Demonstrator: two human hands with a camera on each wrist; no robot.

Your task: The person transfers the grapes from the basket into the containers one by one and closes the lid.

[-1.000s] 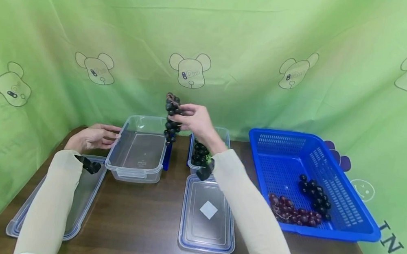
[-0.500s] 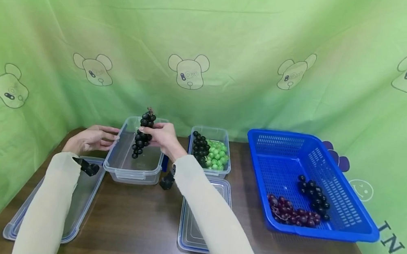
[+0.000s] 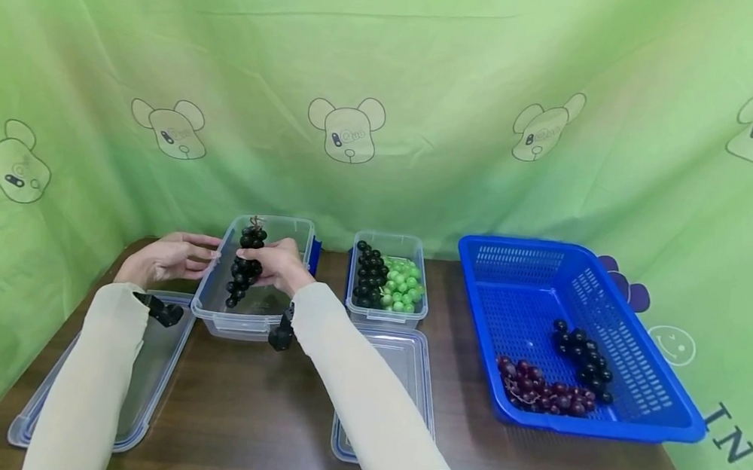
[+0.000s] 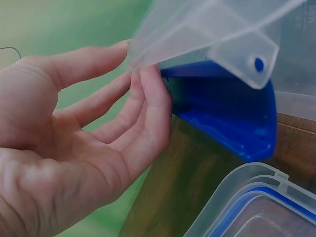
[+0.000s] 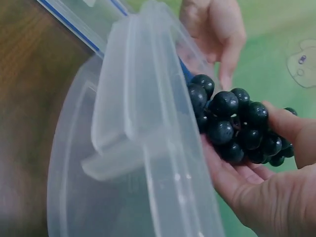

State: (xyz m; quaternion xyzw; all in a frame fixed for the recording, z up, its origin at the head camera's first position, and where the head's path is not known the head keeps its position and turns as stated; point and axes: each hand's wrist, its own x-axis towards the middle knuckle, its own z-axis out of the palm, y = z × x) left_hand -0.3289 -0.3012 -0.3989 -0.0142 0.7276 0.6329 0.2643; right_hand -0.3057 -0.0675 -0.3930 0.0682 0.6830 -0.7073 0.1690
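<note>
My right hand [image 3: 278,262] holds a bunch of black grapes [image 3: 246,268] over the larger clear plastic container [image 3: 228,321] on the left. In the right wrist view the black grapes [image 5: 237,123] lie between thumb and fingers, beside the container's near rim. My left hand [image 3: 178,257] rests its fingertips against the left side of that container. Seen from the left wrist, the fingers of the left hand [image 4: 98,123] touch the rim near a hanging blue latch flap [image 4: 227,108]; the thumb tip is at the rim's corner.
A smaller clear container [image 3: 385,316] holds black and green grapes [image 3: 403,287]. Its lid [image 3: 406,351] lies in front, partly under the right sleeve. Another lid [image 3: 155,373] lies under the left forearm. At right, a blue basket [image 3: 506,300] holds dark red grapes [image 3: 541,391] and black grapes [image 3: 584,359].
My right hand has carried the black grapes left and down, from above the gap between the containers to over the larger container. The left hand has stayed at its side.
</note>
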